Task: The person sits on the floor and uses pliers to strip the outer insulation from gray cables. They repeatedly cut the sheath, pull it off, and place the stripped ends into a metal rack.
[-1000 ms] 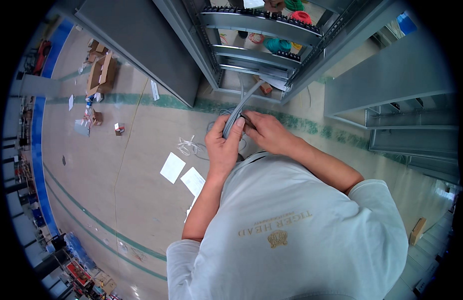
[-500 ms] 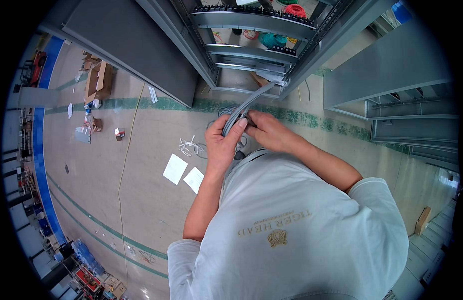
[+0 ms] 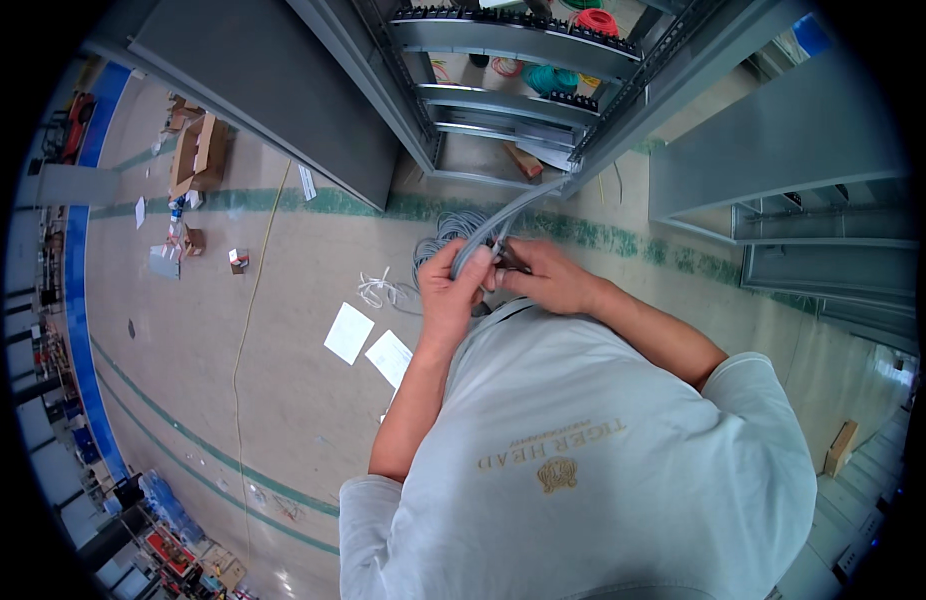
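Cable bundle [image 3: 503,216] pinched in left hand [image 3: 453,288] above floor [image 3: 183,350], in front of grey cabinet [image 3: 513,38], likely to keep strands together, with right hand [image 3: 556,277] pinching partly hidden dark item [image 3: 514,262] just beside.

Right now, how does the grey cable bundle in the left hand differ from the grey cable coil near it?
The grey cable bundle is held up in the left hand, while the grey cable coil lies on the floor. The bundle arcs toward the cabinet with its strands side by side; the coil is wound in loose loops. Both are grey.
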`<state>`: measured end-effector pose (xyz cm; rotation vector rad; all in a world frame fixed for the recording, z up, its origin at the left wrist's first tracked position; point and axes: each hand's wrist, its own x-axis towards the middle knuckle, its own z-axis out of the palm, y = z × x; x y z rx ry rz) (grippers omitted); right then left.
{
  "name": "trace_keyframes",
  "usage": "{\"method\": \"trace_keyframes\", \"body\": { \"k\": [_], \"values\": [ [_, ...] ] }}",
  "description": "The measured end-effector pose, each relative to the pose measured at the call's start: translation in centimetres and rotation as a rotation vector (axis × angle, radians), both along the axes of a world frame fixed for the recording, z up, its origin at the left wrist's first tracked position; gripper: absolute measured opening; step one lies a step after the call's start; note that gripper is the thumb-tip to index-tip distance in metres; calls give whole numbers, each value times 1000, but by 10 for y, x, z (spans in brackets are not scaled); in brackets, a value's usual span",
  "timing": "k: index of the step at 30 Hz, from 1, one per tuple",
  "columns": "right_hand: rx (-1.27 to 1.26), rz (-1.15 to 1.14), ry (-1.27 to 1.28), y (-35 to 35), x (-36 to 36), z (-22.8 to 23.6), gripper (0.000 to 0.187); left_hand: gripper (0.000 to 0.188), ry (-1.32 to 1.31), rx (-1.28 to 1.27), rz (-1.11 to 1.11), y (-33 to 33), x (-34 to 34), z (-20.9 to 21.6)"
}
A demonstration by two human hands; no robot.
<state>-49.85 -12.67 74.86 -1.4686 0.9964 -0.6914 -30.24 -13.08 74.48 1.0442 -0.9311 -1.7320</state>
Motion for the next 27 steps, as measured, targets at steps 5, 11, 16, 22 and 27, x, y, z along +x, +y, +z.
{"method": "trace_keyframes", "body": {
  "k": [5,11,16,22,27],
  "values": [
    [-138,154,24,8,12,15,29,32,97,215,-52,-26,15,7],
    [-130,271,144,10,7,16,30,34,184,258,-411,-47,3,18],
    [-70,317,177,15,1,0,27,26,159,206,-160,-26,-21,-20],
    [135,158,105,13,-3,-23,35,17,475,490,153,12,-36,-100],
    [172,412,112,8,-5,-17,47,19,670,808,101,25,-30,-100]
  ]
}}
